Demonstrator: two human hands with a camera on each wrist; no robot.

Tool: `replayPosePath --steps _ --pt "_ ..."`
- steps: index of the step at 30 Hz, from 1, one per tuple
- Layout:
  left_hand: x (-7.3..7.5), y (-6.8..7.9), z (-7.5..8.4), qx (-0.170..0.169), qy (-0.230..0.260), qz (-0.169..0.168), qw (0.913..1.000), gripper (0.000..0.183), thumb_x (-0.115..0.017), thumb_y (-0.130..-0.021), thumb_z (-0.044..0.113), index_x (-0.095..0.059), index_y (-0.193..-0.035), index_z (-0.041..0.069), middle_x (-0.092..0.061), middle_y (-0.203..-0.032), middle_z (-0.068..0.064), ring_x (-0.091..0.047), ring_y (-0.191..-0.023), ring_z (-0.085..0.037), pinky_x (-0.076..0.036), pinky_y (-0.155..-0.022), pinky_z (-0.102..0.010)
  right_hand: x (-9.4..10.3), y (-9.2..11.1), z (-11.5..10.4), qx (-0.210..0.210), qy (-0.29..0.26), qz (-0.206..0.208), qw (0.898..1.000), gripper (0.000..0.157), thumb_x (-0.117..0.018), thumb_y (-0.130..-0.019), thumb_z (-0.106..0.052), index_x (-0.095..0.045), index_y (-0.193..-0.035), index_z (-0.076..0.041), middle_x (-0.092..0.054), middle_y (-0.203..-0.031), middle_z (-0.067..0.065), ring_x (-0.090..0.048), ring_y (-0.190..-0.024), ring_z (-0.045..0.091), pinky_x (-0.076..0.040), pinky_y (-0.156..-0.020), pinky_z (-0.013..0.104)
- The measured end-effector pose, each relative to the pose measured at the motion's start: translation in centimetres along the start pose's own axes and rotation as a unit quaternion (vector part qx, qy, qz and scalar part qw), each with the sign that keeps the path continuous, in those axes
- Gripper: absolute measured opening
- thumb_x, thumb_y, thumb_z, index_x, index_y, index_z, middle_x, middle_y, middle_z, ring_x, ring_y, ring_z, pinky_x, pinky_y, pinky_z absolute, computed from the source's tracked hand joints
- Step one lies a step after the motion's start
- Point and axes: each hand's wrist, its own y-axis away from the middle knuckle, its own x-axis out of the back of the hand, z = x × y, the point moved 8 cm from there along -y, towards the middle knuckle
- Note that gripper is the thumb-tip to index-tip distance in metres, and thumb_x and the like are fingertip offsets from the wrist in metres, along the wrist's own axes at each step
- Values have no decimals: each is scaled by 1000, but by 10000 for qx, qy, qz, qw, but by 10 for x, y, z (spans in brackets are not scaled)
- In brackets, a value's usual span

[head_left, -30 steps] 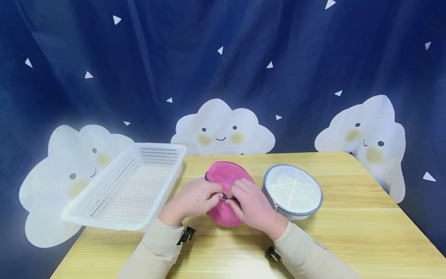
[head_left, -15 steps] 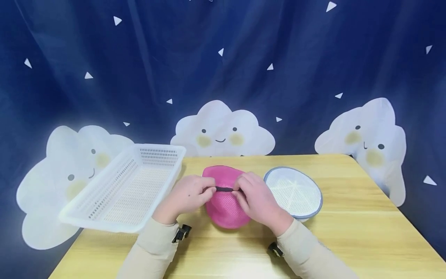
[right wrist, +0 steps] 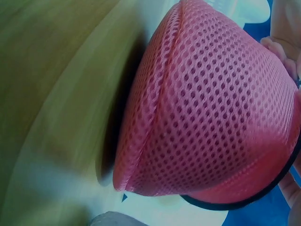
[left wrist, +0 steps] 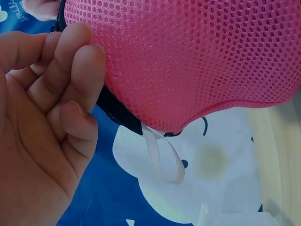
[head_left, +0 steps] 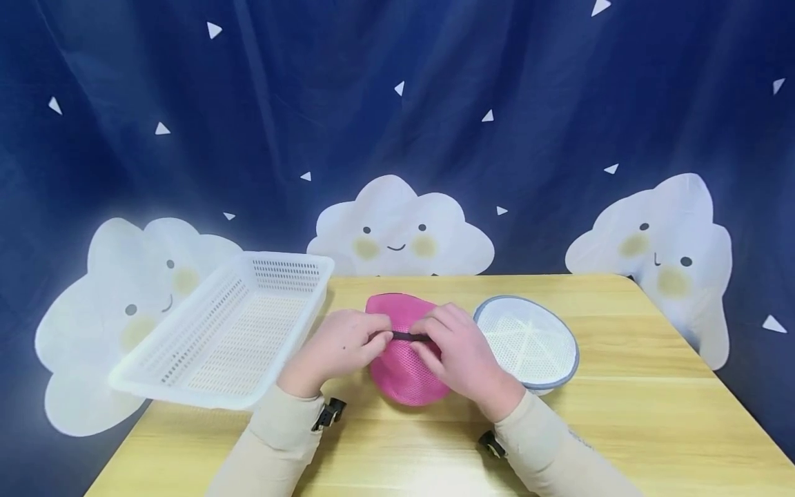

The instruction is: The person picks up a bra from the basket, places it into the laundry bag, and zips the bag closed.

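Observation:
A pink mesh laundry bag (head_left: 410,379) rests on the table in front of me, with a dark zipper (head_left: 408,336) across its top. My left hand (head_left: 344,344) pinches the zipper's left end. On the other side, my right hand (head_left: 456,352) pinches it between thumb and fingers. A short stretch of zipper shows between the two hands. In the left wrist view a white loop (left wrist: 151,148) hangs from the bag's edge, beside the curled fingers. The right wrist view shows the bag's rounded mesh side (right wrist: 211,94) and black-trimmed edge.
A white slotted plastic basket (head_left: 133,383) stands at the left of the wooden table (head_left: 652,414). Just right of my right hand is a white mesh laundry bag (head_left: 528,338) with a grey-blue rim. A dark blue curtain (head_left: 348,90) with clouds hangs behind the table.
My hands have moved apart along the zipper from the middle of the pink laundry bag, baring a strip of it. Over the last half second they have barely moved.

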Motion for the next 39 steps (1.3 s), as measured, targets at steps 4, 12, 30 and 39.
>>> replayPosePath --steps 4,12,30,39 --pt "-2 -1 10 -196 58 -57 9998 24 -62 -95 18 -50 -74 22 -35 -59 15 -40 -54 -5 -37 -54 -24 -4 0 -4 84 69 -90 9999 20 -79 -86 -22 -70 -101 -13 -63 -98 0 -58 -92 21 -47 -82 39" --pt "-5 -2 18 -334 118 -63 9994 30 -63 -94 18 -45 -70 21 -30 -60 14 -35 -54 -4 -36 -54 -22 -3 1 -5 71 25 27 10000 17 -80 -84 -13 -65 -93 -12 -63 -93 -1 -60 -90 21 -47 -80 37" --pt "-7 -1 8 -197 39 -210 9996 27 -60 -96 19 -45 -74 23 -33 -59 13 -39 -55 -5 -37 -54 -24 3 -1 -2 -52 -26 56 10000 20 -81 -83 -13 -62 -88 -12 -62 -87 -2 -55 -81 21 -44 -73 36" --pt "-2 1 2 -152 -92 -80 9998 29 -61 -95 19 -43 -73 23 -34 -58 15 -41 -55 -7 -37 -54 -25 5 -1 1 -54 -124 68 9999 19 -77 -83 -9 -59 -86 -12 -61 -87 -3 -54 -82 21 -44 -75 37"
